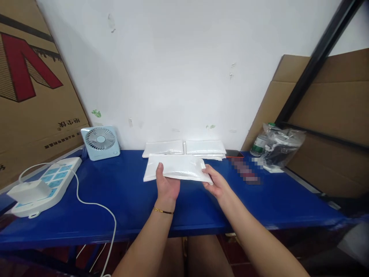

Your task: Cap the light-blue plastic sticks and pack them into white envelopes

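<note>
A flat white packet (pixel 178 166) is held above the blue table (pixel 135 215). My left hand (pixel 168 186) grips its lower left part, the thumb on top and the other fingers hidden beneath. At the packet's right end, my right hand (pixel 215 181) pinches the corner between thumb and fingers. Behind the held packet, two stacks of similar white packets lie side by side near the wall, the left stack (pixel 164 147) and the right stack (pixel 206 147). The held packet partly covers the front of both.
A light blue fan (pixel 101 142) stands at the back left, with a white power strip (pixel 59 184) and its cable in front. A dark phone (pixel 234 154), a bottle (pixel 258 144) and a clear plastic bag (pixel 284 148) are on the right. Cardboard (pixel 37 96) flanks the table.
</note>
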Tool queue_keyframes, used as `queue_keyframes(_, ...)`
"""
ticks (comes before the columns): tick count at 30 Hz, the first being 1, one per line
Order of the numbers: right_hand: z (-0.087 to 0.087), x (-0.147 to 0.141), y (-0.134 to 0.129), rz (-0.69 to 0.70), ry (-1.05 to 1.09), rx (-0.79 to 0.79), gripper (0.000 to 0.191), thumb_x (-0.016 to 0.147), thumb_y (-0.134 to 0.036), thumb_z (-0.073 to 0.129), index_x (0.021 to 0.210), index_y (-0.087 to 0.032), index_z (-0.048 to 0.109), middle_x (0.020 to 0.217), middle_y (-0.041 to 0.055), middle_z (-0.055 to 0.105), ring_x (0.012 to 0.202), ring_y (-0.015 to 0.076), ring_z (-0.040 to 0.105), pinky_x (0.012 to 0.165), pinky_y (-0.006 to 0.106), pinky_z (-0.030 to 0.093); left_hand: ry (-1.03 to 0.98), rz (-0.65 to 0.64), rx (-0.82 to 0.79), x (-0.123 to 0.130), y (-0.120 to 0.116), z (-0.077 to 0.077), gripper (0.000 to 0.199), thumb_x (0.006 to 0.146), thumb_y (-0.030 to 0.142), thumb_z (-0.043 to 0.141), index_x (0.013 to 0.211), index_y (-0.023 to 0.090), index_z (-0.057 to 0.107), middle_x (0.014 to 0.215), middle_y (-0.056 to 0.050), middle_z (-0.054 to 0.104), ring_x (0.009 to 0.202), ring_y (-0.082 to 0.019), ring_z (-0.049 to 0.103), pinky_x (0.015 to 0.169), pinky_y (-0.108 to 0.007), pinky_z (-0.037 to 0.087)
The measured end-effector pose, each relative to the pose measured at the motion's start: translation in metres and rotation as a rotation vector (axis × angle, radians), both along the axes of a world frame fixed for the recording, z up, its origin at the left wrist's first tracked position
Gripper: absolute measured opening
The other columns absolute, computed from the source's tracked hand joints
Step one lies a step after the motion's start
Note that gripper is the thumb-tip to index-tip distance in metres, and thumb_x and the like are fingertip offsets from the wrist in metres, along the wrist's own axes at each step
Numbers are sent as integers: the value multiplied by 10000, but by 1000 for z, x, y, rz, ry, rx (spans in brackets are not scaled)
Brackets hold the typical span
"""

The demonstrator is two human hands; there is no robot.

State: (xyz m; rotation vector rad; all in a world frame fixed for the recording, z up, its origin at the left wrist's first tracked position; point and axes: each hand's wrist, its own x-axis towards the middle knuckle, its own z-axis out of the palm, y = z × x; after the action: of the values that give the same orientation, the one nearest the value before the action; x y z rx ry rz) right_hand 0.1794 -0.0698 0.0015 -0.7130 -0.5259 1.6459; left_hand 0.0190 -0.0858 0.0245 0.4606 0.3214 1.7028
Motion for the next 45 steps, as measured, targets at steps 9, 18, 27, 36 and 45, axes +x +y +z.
queue_keyframes(9, -23, -13, -16, -57, 381, -171, 253, 891, -318, 379, 917, -158, 574, 804, 58, 693, 740, 148, 671, 630, 248, 561, 201, 202, 151, 13, -7, 40, 381, 742, 422, 611, 1039, 185, 624, 1147, -74, 612, 1160, -248, 516, 943, -351, 442)
queue_keyframes(18, -26, -26, -3, -115, 343, -229, 221, 899, -254, 368, 842, -195, 573, 688, -10, 683, 705, 136, 671, 666, 274, 549, 327, 197, 269, 23, -18, 60, 359, 747, 321, 659, 1093, 248, 597, 1161, -38, 597, 1133, -229, 534, 951, -369, 434)
queue_keyframes(27, -38, 2, 13, -273, -491, -78, 266, 791, -459, 543, 702, -209, 531, 468, -41, 528, 408, 147, 525, 388, 258, 438, 249, 311, 111, 10, -1, 44, 404, 753, 363, 617, 1127, 225, 554, 1224, -61, 566, 1142, -222, 531, 928, -340, 459)
queue_keyframes(36, -39, 36, 26, -476, -1716, 231, 490, 898, -502, 291, 597, -202, 534, 587, 31, 580, 581, 168, 526, 521, 259, 309, 238, 471, -21, -11, 27, 3, 398, 764, 381, 570, 1121, 209, 531, 1201, -65, 559, 1092, -182, 559, 894, -304, 472)
queue_keyframes(45, -45, 32, 31, -342, -1971, 241, 467, 922, -461, 306, 734, -182, 629, 863, 101, 626, 827, 210, 564, 672, 283, 343, 386, 534, 197, -35, 27, 34, 377, 736, 376, 617, 1072, 211, 570, 1095, -48, 614, 1048, -182, 576, 947, -327, 443)
